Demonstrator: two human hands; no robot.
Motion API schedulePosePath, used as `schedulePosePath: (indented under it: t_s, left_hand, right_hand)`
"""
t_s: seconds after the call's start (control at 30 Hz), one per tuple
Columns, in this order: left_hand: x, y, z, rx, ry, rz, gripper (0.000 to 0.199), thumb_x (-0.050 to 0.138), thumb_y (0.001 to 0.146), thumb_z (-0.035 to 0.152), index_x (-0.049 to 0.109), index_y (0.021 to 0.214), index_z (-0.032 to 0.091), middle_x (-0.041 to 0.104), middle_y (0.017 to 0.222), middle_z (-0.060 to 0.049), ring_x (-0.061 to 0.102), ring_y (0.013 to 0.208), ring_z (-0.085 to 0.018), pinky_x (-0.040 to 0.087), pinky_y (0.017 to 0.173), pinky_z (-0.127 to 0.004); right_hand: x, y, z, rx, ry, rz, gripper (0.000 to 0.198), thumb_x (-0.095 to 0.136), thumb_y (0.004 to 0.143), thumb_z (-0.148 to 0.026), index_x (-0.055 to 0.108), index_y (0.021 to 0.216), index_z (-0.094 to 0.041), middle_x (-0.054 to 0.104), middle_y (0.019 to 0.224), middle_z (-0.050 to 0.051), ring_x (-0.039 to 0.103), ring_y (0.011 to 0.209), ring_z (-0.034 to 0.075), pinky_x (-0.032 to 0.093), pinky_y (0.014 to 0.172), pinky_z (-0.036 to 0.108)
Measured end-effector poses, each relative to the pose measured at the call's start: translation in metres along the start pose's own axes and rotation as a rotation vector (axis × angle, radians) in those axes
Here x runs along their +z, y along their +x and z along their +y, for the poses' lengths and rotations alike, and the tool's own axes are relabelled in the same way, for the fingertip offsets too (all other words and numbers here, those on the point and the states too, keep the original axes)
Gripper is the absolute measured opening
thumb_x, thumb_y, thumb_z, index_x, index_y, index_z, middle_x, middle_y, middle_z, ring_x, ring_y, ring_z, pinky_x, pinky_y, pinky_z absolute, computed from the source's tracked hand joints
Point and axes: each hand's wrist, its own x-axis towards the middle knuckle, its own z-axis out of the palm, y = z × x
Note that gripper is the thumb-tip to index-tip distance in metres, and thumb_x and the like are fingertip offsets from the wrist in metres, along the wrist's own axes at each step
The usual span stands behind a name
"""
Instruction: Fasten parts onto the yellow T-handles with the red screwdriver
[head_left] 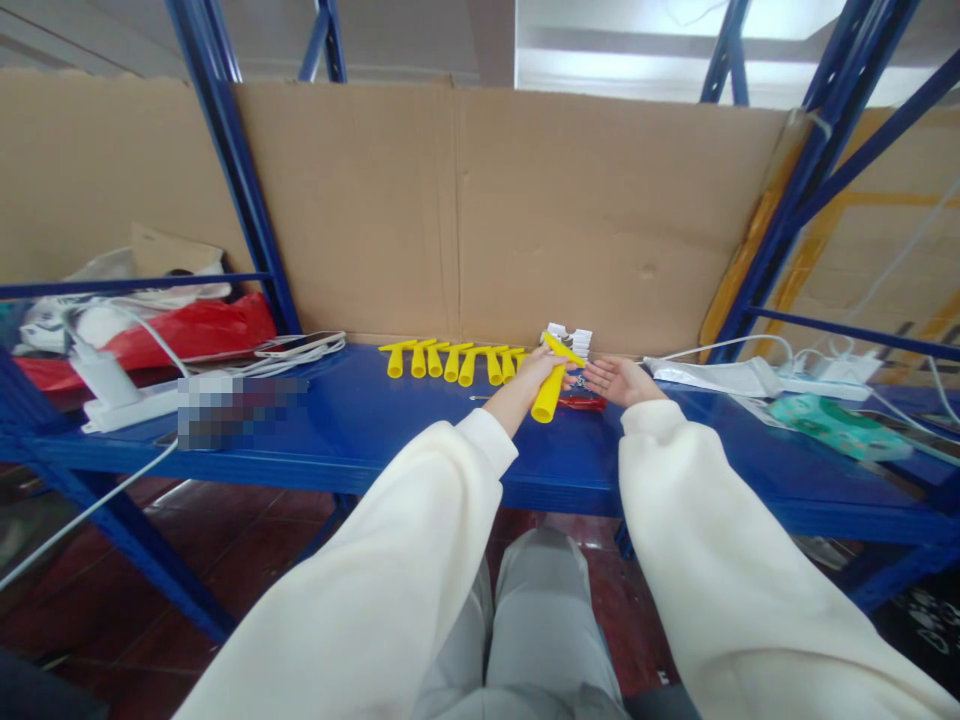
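Note:
My left hand [531,372] is closed around a yellow T-shaped plastic piece [548,396], whose hollow round end points down toward me. Close by on the right, my right hand [616,380] has its fingers stretched out toward the piece's flat top; whether they touch it I cannot tell. Several matching yellow pieces [466,368] stand in a row to the left. Beneath my hands lies a red-handled screwdriver [583,403], its shaft reaching left and partly hidden. Small white parts [570,338] sit behind my hands, against the cardboard.
The blue shelf top [330,420] is backed by a cardboard sheet [360,210]. White power strips and cables [300,347] lie at left and right. A red bag [202,335] rests at far left, a green packet [840,425] at right. Blue uprights [240,180] frame both sides.

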Motion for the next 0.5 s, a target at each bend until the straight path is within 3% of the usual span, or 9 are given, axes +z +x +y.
schedulePosePath:
  t_s: [0.13, 0.2, 0.3, 0.4, 0.5]
  left_hand:
    - [-0.028, -0.009, 0.011, 0.198, 0.265, 0.084, 0.062, 0.070, 0.084, 0.013, 0.057, 0.144, 0.022, 0.075, 0.119, -0.010, 0.075, 0.074, -0.018, 0.063, 0.068, -0.030]
    - [-0.045, -0.013, 0.013, 0.329, 0.410, 0.105, 0.063, 0.067, 0.084, 0.009, 0.060, 0.144, 0.026, 0.071, 0.132, -0.007, 0.076, 0.097, -0.022, 0.063, 0.085, -0.034]
    - [-0.069, -0.017, 0.009, 0.513, 0.634, 0.148, 0.060, 0.063, 0.080, 0.001, 0.070, 0.133, 0.030, 0.068, 0.139, -0.001, 0.061, 0.132, -0.024, 0.049, 0.110, -0.036]
    - [-0.084, -0.021, -0.001, 0.545, 0.777, 0.179, 0.060, 0.061, 0.080, 0.000, 0.072, 0.131, 0.031, 0.071, 0.134, -0.002, 0.058, 0.136, -0.025, 0.043, 0.116, -0.038]
    - [-0.088, -0.027, -0.006, 0.538, 0.819, 0.171, 0.060, 0.060, 0.082, 0.001, 0.070, 0.134, 0.031, 0.071, 0.134, -0.002, 0.057, 0.136, -0.024, 0.041, 0.117, -0.038]
  right_hand:
    - [0.001, -0.001, 0.000, -0.010, -0.053, -0.028, 0.012, 0.051, 0.089, -0.012, 0.059, 0.086, -0.021, 0.071, 0.091, 0.008, 0.070, 0.086, 0.017, 0.059, 0.081, 0.032]
    - [0.003, -0.001, 0.000, -0.015, -0.093, -0.010, 0.012, 0.052, 0.088, -0.012, 0.060, 0.085, -0.020, 0.072, 0.089, 0.007, 0.070, 0.083, 0.016, 0.058, 0.077, 0.029]
    - [0.007, -0.003, 0.001, -0.043, -0.220, 0.032, 0.011, 0.057, 0.089, -0.012, 0.063, 0.081, -0.018, 0.072, 0.079, 0.006, 0.067, 0.069, 0.013, 0.055, 0.063, 0.023]
    - [0.010, -0.005, 0.006, -0.105, -0.384, 0.031, 0.013, 0.063, 0.087, -0.011, 0.065, 0.076, -0.016, 0.069, 0.067, 0.004, 0.064, 0.059, 0.012, 0.052, 0.056, 0.021]
    - [0.011, -0.003, 0.012, -0.160, -0.518, -0.027, 0.020, 0.066, 0.085, -0.007, 0.065, 0.067, -0.015, 0.068, 0.060, 0.005, 0.066, 0.061, 0.014, 0.056, 0.063, 0.023]
